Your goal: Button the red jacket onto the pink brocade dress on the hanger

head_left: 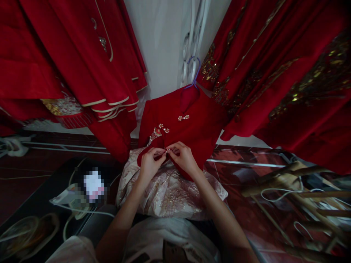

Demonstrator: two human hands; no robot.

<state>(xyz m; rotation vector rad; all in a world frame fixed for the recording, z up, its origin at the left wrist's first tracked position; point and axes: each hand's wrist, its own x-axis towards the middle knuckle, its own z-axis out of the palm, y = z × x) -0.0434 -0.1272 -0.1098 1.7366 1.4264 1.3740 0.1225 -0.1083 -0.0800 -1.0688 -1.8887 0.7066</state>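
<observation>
A red dress top (192, 135) hangs from a purple hanger (196, 75), its lower part spread over the lap. Near its neck sits a flower-shaped beaded clasp (183, 117). Further left on the chest are more beaded flowers (163, 128) and a beaded tassel ornament (155, 134). My left hand (153, 160) and my right hand (182, 157) meet at the front opening, fingertips closed in a pinch. Between them shows a small pale beaded clasp (168, 150), mostly covered by the fingers. Under the dress top lies pale pink brocade cloth (170, 193) with a shiny floral pattern.
Red garments (68, 47) hang at left, and others with gold sequins (274, 73) at right. A black table (49, 197) at left bears a plastic bag (64, 195), a blurred-out phone-like item and a round container (30, 233). A wooden rack (301, 182) with cords stands right.
</observation>
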